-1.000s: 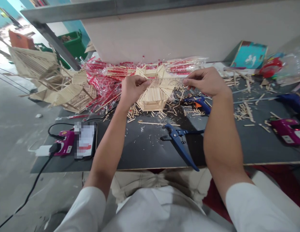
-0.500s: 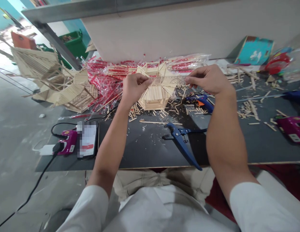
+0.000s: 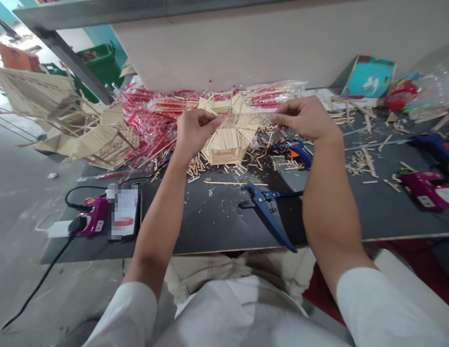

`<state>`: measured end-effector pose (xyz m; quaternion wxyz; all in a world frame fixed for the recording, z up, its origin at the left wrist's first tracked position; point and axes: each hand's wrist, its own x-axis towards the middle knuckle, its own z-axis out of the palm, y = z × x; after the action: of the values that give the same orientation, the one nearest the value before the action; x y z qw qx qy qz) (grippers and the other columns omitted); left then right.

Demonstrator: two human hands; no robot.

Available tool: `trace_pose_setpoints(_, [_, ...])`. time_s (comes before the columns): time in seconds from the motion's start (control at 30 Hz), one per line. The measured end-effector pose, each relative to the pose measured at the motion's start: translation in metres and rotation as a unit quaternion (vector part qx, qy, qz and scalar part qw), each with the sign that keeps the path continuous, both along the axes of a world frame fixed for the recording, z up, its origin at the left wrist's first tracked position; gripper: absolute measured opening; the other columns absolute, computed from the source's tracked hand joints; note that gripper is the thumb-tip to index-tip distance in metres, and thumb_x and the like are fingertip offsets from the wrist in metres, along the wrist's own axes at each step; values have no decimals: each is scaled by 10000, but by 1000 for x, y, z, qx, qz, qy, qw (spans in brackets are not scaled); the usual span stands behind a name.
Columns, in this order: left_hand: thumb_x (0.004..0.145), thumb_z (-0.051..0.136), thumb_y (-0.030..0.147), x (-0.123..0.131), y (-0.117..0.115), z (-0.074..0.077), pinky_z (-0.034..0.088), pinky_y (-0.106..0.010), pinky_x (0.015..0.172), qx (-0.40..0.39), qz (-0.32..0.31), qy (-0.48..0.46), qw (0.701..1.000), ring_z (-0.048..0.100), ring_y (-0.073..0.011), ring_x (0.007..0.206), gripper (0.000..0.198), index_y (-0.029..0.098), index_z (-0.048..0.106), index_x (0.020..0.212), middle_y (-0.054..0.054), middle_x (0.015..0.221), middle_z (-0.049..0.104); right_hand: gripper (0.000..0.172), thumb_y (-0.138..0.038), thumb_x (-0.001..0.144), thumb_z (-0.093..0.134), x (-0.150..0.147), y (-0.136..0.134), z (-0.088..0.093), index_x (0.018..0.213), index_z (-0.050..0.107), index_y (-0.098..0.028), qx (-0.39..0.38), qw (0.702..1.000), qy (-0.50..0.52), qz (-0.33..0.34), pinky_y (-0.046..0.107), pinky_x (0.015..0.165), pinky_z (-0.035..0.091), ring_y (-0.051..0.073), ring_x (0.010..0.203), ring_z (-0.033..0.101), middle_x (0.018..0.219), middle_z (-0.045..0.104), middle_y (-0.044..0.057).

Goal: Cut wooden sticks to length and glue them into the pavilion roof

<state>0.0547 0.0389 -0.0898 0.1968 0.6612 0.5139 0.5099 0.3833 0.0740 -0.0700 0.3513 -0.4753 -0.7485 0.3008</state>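
Observation:
Between my two hands stretches a clear plastic ruler (image 3: 245, 118), held level above the stick model. My left hand (image 3: 198, 126) pinches its left end between thumb and fingers. At the other end, my right hand (image 3: 300, 115) grips it the same way. Behind and below the ruler stands a small building model (image 3: 229, 144) of pale wooden sticks with a slatted, sloping roof; the ruler and my fingers cross in front of its upper part. Blue-handled cutters (image 3: 267, 212) lie on the dark table (image 3: 210, 226), nearer to me.
A larger stick model (image 3: 97, 140) stands at the left beside red plastic wrappers (image 3: 148, 130). Blue glue guns (image 3: 294, 150) and stick offcuts (image 3: 361, 164) lie to the right. A phone (image 3: 125, 212) and a purple power strip (image 3: 92, 217) sit front left; another purple strip (image 3: 427, 190) is at right.
The whole scene has slid slightly left in the view as the head turned. Both hands keep their grip on the ruler, in nearly the same place over the model.

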Motion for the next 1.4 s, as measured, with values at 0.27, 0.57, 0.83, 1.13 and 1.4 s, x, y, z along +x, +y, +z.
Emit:
trace_pose_setpoints(0.27, [814,848,230,0,1,-1,488,-280,603,2,-3,-10,1000,624,-123,604,83,193,774,803,-8,671,716,271,-521,824,880,1,3,-2,834,799,-262,-8,1000,-5,-7,471,740,547,249,708,655,752,740,53])
trace_pose_setpoints(0.57, [813,836,258,-1,1,0,477,-262,577,2,-9,-9,1000,608,-116,597,85,193,783,803,-9,679,726,253,-477,847,877,-1,0,0,824,790,-240,-5,1000,0,6,438,700,517,205,672,611,744,737,56])
trace_pose_setpoints(0.83, [815,842,236,-1,0,1,472,-245,581,10,-4,-6,1000,607,-109,591,94,167,782,793,-6,659,701,172,-321,862,876,-4,2,1,833,787,-177,-13,1000,11,-8,367,656,490,172,642,605,707,726,52])
trace_pose_setpoints(1.13, [809,847,217,-1,1,0,487,-248,600,8,-9,-11,1000,619,-119,608,91,152,783,811,-19,677,706,181,-328,895,877,2,8,-6,878,806,-162,-13,1000,10,1,340,648,486,158,647,624,724,743,52])
trace_pose_setpoints(1.4, [815,870,239,-3,5,-4,514,-270,621,2,-16,-18,1000,635,-142,635,125,154,779,811,-29,672,696,182,-305,909,877,3,9,-7,910,800,-140,-11,1000,6,3,321,644,491,134,644,631,719,750,42])
